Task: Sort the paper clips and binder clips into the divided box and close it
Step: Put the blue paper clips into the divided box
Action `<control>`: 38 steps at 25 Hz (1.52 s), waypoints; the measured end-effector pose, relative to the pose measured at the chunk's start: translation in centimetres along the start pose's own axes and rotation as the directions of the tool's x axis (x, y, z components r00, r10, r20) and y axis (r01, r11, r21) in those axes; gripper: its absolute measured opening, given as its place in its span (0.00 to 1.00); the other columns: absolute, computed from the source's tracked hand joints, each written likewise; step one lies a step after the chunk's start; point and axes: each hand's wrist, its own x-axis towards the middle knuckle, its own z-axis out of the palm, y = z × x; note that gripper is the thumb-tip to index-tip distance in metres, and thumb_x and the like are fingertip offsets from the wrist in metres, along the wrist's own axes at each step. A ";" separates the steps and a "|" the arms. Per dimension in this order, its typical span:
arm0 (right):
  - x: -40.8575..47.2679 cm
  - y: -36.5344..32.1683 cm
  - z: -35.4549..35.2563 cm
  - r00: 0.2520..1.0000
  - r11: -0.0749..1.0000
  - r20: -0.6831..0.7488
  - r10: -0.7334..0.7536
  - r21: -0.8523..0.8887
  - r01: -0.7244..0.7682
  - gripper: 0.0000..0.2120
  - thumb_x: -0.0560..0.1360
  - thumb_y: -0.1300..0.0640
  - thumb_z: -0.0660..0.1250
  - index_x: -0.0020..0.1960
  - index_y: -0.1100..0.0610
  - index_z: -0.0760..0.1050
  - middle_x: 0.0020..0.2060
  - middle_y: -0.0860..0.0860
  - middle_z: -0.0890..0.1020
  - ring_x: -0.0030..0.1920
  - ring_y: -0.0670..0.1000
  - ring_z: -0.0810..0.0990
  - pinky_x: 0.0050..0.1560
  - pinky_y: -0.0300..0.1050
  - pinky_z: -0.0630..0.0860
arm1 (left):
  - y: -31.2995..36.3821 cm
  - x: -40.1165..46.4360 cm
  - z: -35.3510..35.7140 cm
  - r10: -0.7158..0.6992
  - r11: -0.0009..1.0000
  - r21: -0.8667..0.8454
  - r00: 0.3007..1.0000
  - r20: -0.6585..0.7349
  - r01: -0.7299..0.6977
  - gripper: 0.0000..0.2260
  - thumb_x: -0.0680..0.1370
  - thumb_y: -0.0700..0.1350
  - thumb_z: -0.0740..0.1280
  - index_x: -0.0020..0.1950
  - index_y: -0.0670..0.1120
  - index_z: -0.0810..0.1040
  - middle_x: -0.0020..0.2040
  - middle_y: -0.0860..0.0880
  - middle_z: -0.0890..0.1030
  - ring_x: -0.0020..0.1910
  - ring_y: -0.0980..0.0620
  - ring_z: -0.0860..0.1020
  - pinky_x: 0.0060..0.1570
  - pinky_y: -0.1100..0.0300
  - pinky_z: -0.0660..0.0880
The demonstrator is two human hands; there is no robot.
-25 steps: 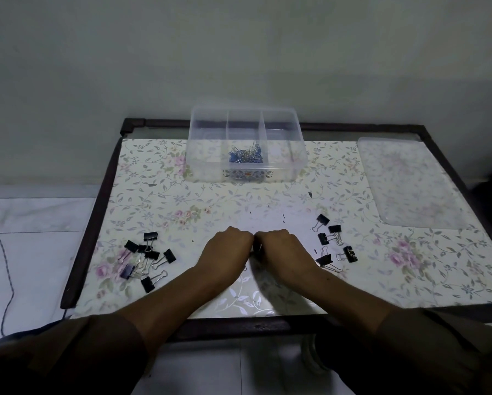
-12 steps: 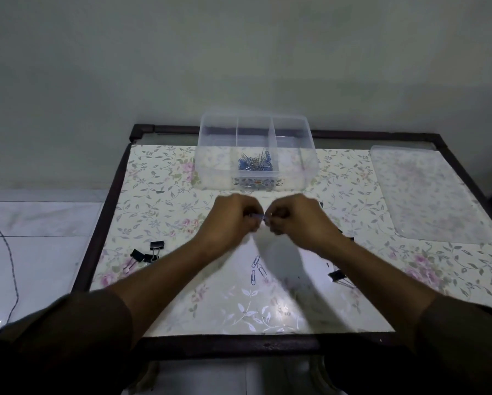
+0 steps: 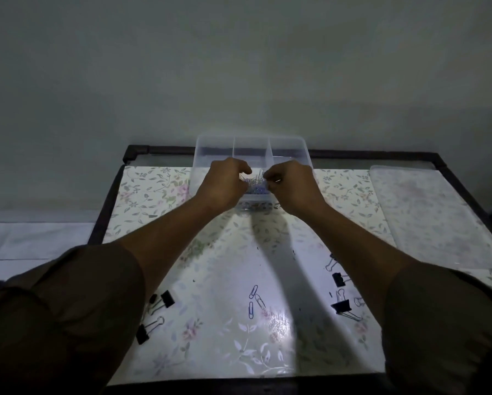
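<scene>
The left hand [image 3: 225,185] hangs over the middle compartment of the clear divided box [image 3: 205,155], fingers curled loosely inward with a narrow gap; whether it grips any clip cannot be told, though thin wire ends show at its fingertips. The right hand [image 3: 292,185] sits just beside it at 3 o'clock, also curled narrow, thumb and forefinger pinched close together; a small bright glint shows at the pinch, too small to name. Between the two hands lies a pile of blue paper clips [image 3: 256,189] in the middle compartment. The box's left and right compartments look bare where they can be seen.

The box stands at the 12 o'clock edge of the counter [image 3: 210,352], which carries a floral covering and a dark frame. The clear lid [image 3: 427,218] lies flat at 2 o'clock from the box, well apart from it.

Nearer the person, at 6 o'clock from the hands, three loose paper clips [image 3: 254,302] lie close together on the covering. Black binder clips [image 3: 160,302] lie at 7 o'clock, partly hidden under the left sleeve [image 3: 68,309]. A second group of black binder clips [image 3: 340,305] lies at 5 o'clock, just beside the right forearm, with one silver wire handle showing apart at its edge. Both forearms stretch forward from dark rolled sleeves. A grey wall rises behind the counter.
</scene>
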 end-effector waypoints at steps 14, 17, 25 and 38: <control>-16.5 0.7 2.1 0.810 0.882 0.562 -0.166 -0.283 0.377 0.17 0.78 0.52 0.66 0.66 0.47 0.74 0.57 0.50 0.76 0.54 0.54 0.78 0.46 0.49 0.77 | 0.1 -19.3 5.2 -0.185 0.955 0.287 0.913 0.365 0.078 0.15 0.73 0.54 0.71 0.53 0.47 0.76 0.52 0.47 0.79 0.49 0.49 0.79 0.40 0.60 0.70; -16.3 1.0 2.5 0.815 0.874 0.545 -0.195 -0.281 0.396 0.09 0.79 0.56 0.63 0.57 0.51 0.76 0.51 0.51 0.77 0.49 0.55 0.78 0.41 0.49 0.75 | 0.6 -19.4 5.4 -0.130 0.960 0.277 0.934 0.332 0.036 0.08 0.77 0.48 0.67 0.51 0.46 0.75 0.51 0.47 0.79 0.49 0.48 0.78 0.41 0.60 0.68; -15.9 1.6 2.8 0.824 0.883 0.535 -0.190 -0.273 0.381 0.04 0.78 0.61 0.62 0.45 0.55 0.72 0.42 0.53 0.74 0.39 0.56 0.76 0.38 0.51 0.73 | 1.4 -18.9 6.1 -0.072 0.919 0.391 0.949 0.308 -0.057 0.16 0.75 0.38 0.60 0.32 0.49 0.57 0.33 0.51 0.63 0.30 0.52 0.65 0.29 0.58 0.58; -16.8 1.9 2.6 0.918 0.903 0.391 -0.070 -0.366 0.225 0.10 0.77 0.65 0.61 0.55 0.56 0.76 0.45 0.56 0.79 0.41 0.58 0.79 0.37 0.50 0.75 | -0.9 -16.6 5.8 -0.219 0.972 0.139 0.939 0.266 0.187 0.06 0.73 0.45 0.67 0.41 0.43 0.75 0.38 0.45 0.80 0.38 0.45 0.79 0.36 0.55 0.74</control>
